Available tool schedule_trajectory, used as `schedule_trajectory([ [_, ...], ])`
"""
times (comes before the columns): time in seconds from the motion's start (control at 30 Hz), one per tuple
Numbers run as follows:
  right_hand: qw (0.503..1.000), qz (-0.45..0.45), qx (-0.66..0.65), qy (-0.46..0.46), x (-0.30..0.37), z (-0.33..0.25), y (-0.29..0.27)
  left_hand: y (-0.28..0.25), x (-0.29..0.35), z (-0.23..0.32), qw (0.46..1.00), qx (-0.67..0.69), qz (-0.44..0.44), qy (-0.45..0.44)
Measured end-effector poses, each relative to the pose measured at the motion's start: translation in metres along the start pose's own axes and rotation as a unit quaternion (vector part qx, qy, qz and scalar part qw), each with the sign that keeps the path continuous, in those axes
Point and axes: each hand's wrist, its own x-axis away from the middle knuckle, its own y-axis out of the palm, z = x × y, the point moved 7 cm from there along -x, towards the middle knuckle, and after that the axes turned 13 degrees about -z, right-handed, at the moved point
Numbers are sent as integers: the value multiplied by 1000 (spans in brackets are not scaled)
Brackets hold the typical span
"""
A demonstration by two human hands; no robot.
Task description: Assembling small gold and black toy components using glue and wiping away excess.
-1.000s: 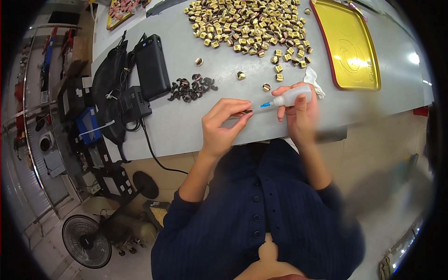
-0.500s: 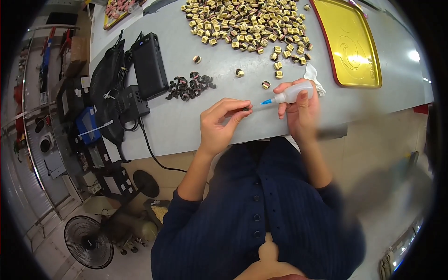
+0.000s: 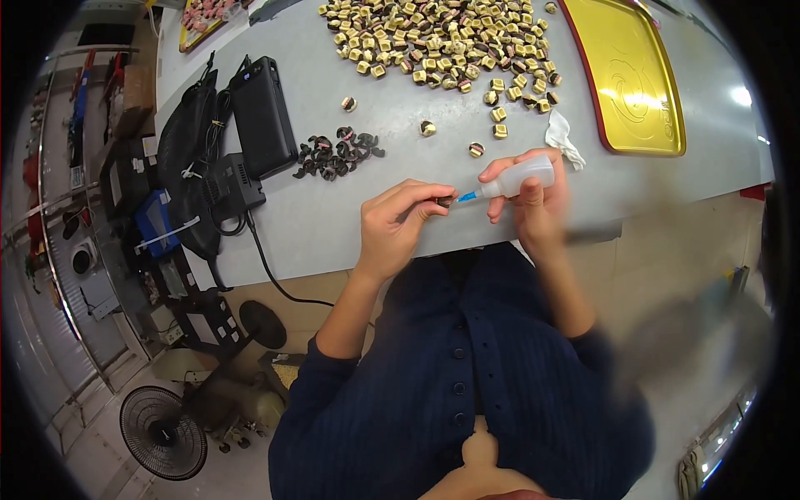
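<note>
My left hand pinches a small dark brown piece between thumb and fingertips. My right hand is wrapped round a translucent white squeeze bottle, tilted so that its blue dispensing tip points left at the dark piece. The tip is at or very near the piece; whether they touch I cannot tell. To the left of my left hand lies a small heap of curved dark pieces, some with pink on them. Beyond my hands a few square cream-and-brown pieces lie singly.
A large pile of cream-and-brown pieces covers the table's far middle. At the right are a gold tray with a red rim and a crumpled white tissue. A black power bank and cables lie left. A fan stands below.
The bottle and my right hand have shifted slightly left and down, bringing the blue tip up to the dark piece. My left hand keeps its pinch, with the piece now showing more.
</note>
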Motion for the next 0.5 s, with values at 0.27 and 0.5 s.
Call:
schedule_trajectory([
  [0.27,1000,-4,-1,6,0,0,1,0,-1,0,1000,1,5,-5],
  [0.5,1000,2,4,11,0,0,1,0,-1,-1,1000,-1,5,-1],
])
